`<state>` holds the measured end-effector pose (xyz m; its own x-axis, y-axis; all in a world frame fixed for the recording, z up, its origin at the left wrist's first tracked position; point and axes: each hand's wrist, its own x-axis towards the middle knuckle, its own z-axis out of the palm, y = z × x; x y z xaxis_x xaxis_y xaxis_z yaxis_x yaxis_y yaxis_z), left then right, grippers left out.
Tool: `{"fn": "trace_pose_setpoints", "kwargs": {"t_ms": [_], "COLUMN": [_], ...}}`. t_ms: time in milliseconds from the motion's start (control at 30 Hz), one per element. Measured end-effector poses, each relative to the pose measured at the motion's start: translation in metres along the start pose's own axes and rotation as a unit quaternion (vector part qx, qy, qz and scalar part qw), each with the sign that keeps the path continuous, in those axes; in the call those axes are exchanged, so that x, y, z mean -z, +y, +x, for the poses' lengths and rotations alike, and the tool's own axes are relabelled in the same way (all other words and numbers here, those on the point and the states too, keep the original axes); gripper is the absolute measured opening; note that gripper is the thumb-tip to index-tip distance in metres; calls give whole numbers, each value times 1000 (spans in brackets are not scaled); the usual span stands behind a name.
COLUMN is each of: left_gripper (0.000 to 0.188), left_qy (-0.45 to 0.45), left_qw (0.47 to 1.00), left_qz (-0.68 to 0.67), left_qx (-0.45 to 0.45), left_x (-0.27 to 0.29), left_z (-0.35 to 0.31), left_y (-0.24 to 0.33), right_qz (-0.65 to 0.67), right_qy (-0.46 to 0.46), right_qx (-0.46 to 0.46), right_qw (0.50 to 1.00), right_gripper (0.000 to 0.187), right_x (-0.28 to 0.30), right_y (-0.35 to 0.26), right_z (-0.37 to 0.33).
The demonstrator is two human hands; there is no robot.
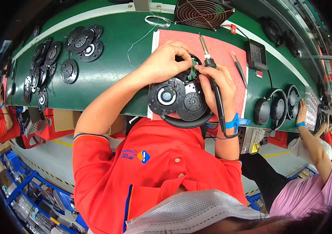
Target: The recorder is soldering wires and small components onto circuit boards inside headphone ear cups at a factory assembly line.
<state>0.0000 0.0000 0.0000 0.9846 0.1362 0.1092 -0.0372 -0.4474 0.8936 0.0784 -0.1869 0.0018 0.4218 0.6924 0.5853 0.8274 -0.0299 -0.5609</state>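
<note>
My left hand (168, 59) is closed in a pinch at the upper ear cup (182, 59) of a black headphone; whatever is between its fingertips is too small to make out. Inside that cup a green circuit board (194, 68) with thin wires shows. From the right, my right hand (221, 82) reaches the same board with thumb and finger. It also grips a soldering iron (217, 95), tip pointing up and away from the cup. Nearer me lie two round black speaker plates, one with a white ring (166, 96), over the headphone's headband (185, 124).
Beneath the work lies a pink mat (228, 43); tweezers (239, 68) rest on it. A fan (204, 13) and solder wire coil (157, 21) stand behind. Several speaker plates (69, 71) lie left, finished-looking headphones (278, 108) right. A co-worker's hand (302, 112) is at the right.
</note>
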Motion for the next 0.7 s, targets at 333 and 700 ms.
{"fn": "trace_pose_setpoints", "kwargs": {"t_ms": [333,700], "left_gripper": [11,8], "left_qy": [-8,-22], "left_qw": [992,967], "left_qz": [109,220], "left_qx": [-65,-129], "left_x": [2,4], "left_z": [0,4], "left_y": [7,16], "right_qz": [46,81], "right_qy": [40,166], "right_qx": [-5,45], "right_qw": [998,982], "right_gripper": [16,55], "right_x": [6,23], "right_y": [1,-10], "right_z": [-5,-11]}}
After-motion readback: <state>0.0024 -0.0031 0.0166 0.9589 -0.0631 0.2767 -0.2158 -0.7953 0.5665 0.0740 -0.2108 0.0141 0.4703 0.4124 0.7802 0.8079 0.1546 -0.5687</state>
